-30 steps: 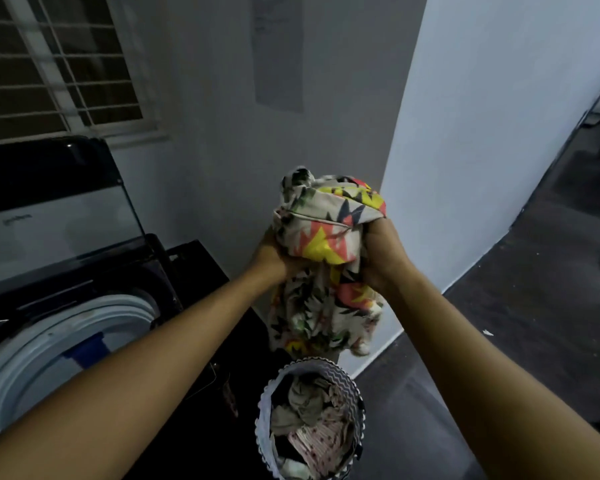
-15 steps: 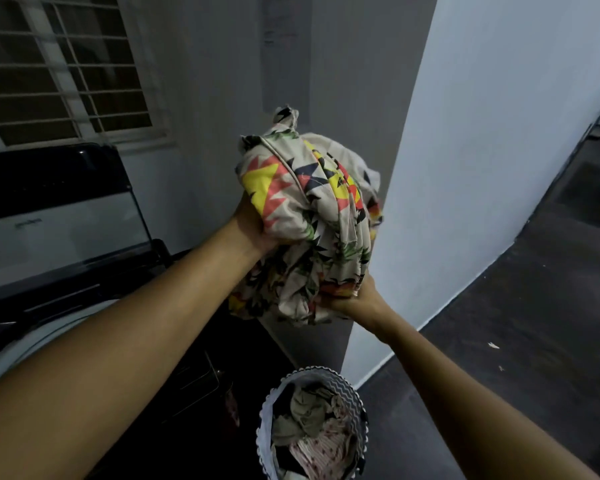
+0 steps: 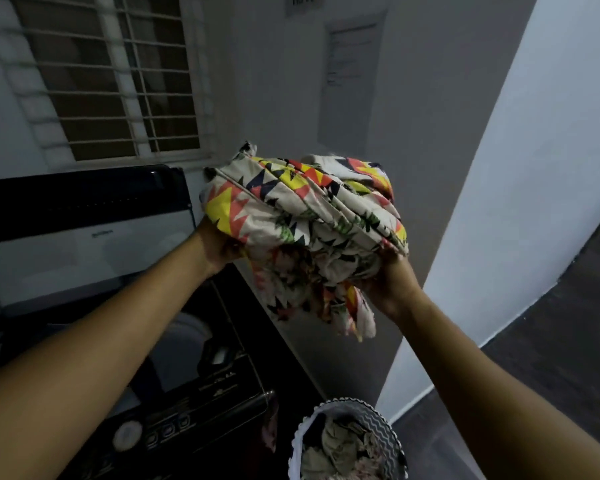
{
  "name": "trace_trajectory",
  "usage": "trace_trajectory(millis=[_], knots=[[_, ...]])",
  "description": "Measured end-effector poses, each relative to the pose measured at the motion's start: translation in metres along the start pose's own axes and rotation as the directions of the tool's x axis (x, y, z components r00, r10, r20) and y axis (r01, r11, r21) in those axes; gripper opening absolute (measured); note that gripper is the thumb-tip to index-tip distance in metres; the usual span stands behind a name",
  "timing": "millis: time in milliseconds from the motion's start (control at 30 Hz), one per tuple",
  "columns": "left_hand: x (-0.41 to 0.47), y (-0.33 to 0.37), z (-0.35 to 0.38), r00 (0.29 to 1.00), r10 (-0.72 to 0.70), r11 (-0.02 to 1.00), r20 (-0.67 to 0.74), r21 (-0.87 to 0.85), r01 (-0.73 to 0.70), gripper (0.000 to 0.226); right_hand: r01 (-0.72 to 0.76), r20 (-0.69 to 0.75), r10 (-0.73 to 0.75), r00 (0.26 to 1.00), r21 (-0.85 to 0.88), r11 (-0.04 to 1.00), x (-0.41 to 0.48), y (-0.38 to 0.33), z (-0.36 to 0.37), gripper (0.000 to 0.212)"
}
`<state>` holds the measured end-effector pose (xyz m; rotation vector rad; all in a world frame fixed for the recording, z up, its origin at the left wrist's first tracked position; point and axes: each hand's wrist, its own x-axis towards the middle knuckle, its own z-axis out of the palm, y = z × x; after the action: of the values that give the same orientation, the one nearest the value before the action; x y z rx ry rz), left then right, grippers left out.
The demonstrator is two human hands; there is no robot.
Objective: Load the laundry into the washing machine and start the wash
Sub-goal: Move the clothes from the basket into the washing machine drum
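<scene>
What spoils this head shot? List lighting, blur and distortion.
Head view: dim overall, washer nearly black, panel labels unreadable; head view: window bars smeared by motion blur, cloth sharper and brightest; head view: wide-angle lens bows the white wall at its edge, basket soft at the bottom.

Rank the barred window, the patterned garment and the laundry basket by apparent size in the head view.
1. Barred window, largest, cropped at the top.
2. Patterned garment, close behind; nearer the camera, so unsure.
3. Laundry basket, smallest, cropped at the bottom.
</scene>
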<state>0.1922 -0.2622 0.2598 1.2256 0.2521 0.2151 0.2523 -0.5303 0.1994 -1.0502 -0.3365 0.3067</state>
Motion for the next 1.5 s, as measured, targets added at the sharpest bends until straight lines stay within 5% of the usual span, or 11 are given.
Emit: trace_trajectory(millis=[133, 400, 700, 767, 900, 1000, 1133, 1200, 1333, 1433, 1500], knots=[[-0.006, 0.014, -0.065, 0.996, -0.037, 0.985, -0.081, 0.168, 0.05, 0.031, -0.015, -0.098, 0.019, 0.995, 0.042, 0.999, 0.026, 0.02, 0.052, 0.045], [-0.014, 0.021, -0.193, 0.963, 0.063, 0.966, -0.263, 0.26, 0.008, 0.032, -0.16, 0.044, 0.157, 0.987, 0.086, 0.983, 0.069, 0.105, 0.185, 0.05], [-0.009, -0.034, -0.327, 0.894, -0.057, 0.877, -0.444, 0.405, 0.257, 0.01, -0.409, 0.025, 0.411, 0.912, -0.046, 0.911, 0.097, 0.238, 0.258, 0.052], [-0.003, -0.056, -0.351, 0.896, -0.053, 0.834, -0.441, 0.474, 0.283, 0.035, -0.476, -0.019, 0.477, 0.879, -0.115, 0.872, 0.099, 0.271, 0.256, 0.054], [0.01, -0.093, -0.386, 0.895, -0.144, 0.775, -0.423, 0.514, 0.367, 0.059, -0.535, -0.129, 0.523, 0.843, -0.315, 0.784, 0.102, 0.326, 0.24, 0.018], [0.024, -0.125, -0.406, 0.879, -0.21, 0.704, -0.428, 0.558, 0.44, 0.062, -0.491, -0.198, 0.472, 0.859, -0.581, 0.649, 0.105, 0.362, 0.225, 0.03], [0.039, -0.16, -0.422, 0.853, -0.272, 0.62, -0.446, 0.596, 0.51, 0.05, -0.299, -0.178, 0.506, 0.844, -0.94, 0.167, 0.111, 0.402, 0.206, 0.055], [0.046, -0.177, -0.428, 0.838, -0.298, 0.58, -0.458, 0.61, 0.54, 0.052, -0.277, -0.201, 0.589, 0.783, -0.96, 0.041, 0.114, 0.411, 0.201, 0.054], [0.06, -0.208, -0.444, 0.849, -0.268, 0.431, -0.455, 0.732, 0.528, 0.064, -0.428, -0.318, 0.551, 0.772, -0.9, 0.081, 0.124, 0.43, 0.196, 0.087], [0.071, -0.221, -0.449, 0.876, -0.281, 0.33, -0.391, 0.818, 0.471, 0.048, -0.279, -0.179, 0.452, 0.874, -0.946, 0.165, 0.133, 0.444, 0.205, 0.103], [0.079, -0.229, -0.452, 0.914, -0.247, 0.275, -0.323, 0.88, 0.386, 0.043, -0.179, -0.06, 0.498, 0.865, -0.964, 0.194, 0.143, 0.455, 0.214, 0.106]])
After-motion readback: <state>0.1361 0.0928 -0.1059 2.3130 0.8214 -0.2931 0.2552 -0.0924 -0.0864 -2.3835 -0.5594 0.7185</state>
